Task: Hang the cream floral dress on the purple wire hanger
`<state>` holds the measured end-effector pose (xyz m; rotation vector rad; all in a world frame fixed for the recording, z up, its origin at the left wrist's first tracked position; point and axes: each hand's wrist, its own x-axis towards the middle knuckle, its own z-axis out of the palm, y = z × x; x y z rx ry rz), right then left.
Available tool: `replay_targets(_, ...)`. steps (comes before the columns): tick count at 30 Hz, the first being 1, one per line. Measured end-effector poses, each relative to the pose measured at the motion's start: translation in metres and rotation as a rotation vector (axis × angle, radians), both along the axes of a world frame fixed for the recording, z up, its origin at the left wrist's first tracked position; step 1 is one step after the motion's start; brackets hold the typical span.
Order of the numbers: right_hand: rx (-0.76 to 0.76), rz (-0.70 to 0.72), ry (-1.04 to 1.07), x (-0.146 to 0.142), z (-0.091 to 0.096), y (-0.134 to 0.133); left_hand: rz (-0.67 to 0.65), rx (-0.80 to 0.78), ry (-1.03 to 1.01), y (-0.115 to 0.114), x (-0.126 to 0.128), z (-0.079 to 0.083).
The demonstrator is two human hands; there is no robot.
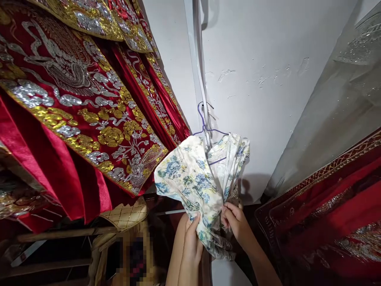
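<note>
The floral garment (190, 180) hangs just below the middle of the view, its shoulders on a purple hanger (203, 121) whose hook rises toward 12 o'clock against the white wall (253, 47). Taking the garment's centre as the dial, it looks light and soft, thin cloth that should fold and crease at a touch, likely with little stiffness of its own and no real risk of breaking; the finish may be slightly slick, so the neckline could slide on the slender hanger if tugged hard toward 6 o'clock. The surest holds would seem to be the doubled edges: the front opening near 4 o'clock or a gathered fold near 6, with the shoulders at 11 and 1 o'clock best for lifting. The left hand (192, 238) comes up from 6 o'clock, thumb laid over the front of the cloth near 7 o'clock and fingers tucked behind, mostly hidden, with a fold caught between. The right hand (233, 222) reaches in from 5 o'clock, forearm slanting up and inward, thumb and forefinger pinched closely on the edge at the foot of the front opening. Below both hands the lower cloth bunches in wrinkles, while an embroidered red garment (110, 135) hangs toward 10 o'clock.
</note>
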<state>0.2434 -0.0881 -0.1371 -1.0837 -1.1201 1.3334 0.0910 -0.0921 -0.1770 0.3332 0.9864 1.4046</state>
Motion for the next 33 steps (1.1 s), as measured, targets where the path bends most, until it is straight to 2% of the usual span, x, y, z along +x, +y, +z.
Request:
replay_targets(2,-0.020,0.036,-0.061,0.005,0.002,-0.003,0.235,0.069,0.206,0.003,0.004,-0.007)
replay_targets(4,-0.059,0.067,-0.096,0.006,0.003,-0.008,0.473,0.212,0.463,0.001,0.009,-0.011)
replay_targets(5,-0.077,0.067,-0.102,0.005,0.003,-0.012,0.533,0.290,0.569,-0.002,0.012,-0.012)
replay_targets(6,-0.092,0.063,-0.104,0.004,0.003,-0.015,0.520,0.360,0.652,-0.006,0.015,-0.012)
replay_targets(7,-0.103,0.060,-0.105,0.001,0.003,-0.018,0.436,0.409,0.714,-0.010,0.019,-0.012)
replay_targets(10,-0.107,0.067,-0.095,-0.006,0.001,-0.023,0.044,0.468,0.816,-0.020,0.030,-0.009)
replay_targets(12,-0.093,0.098,-0.098,-0.006,0.001,-0.022,-0.077,0.492,0.849,-0.021,0.038,-0.007)
replay_targets(15,-0.060,0.153,-0.172,-0.001,0.010,-0.016,-0.081,0.522,0.855,-0.019,0.043,-0.004)
replay_targets(18,-0.021,0.172,-0.218,0.006,0.034,-0.002,-0.078,0.555,0.879,-0.015,0.042,-0.002)
replay_targets(21,0.075,0.165,-0.243,0.010,0.075,0.026,-0.110,0.571,0.940,-0.012,0.040,-0.003)
replay_targets(23,0.131,0.110,-0.241,0.010,0.108,0.052,-0.142,0.562,0.971,-0.009,0.040,-0.006)
replay_targets(26,0.151,0.062,-0.131,0.006,0.154,0.088,-0.202,0.574,1.012,-0.003,0.041,-0.011)
replay_targets(28,0.200,0.041,-0.071,0.002,0.175,0.104,-0.260,0.608,1.062,0.002,0.040,-0.010)
replay_targets(31,0.255,-0.006,-0.003,-0.003,0.183,0.110,-0.400,0.659,1.121,0.011,0.033,0.009)
replay_targets(33,0.266,-0.008,0.018,-0.006,0.175,0.105,-0.459,0.710,1.106,0.020,0.024,0.038)
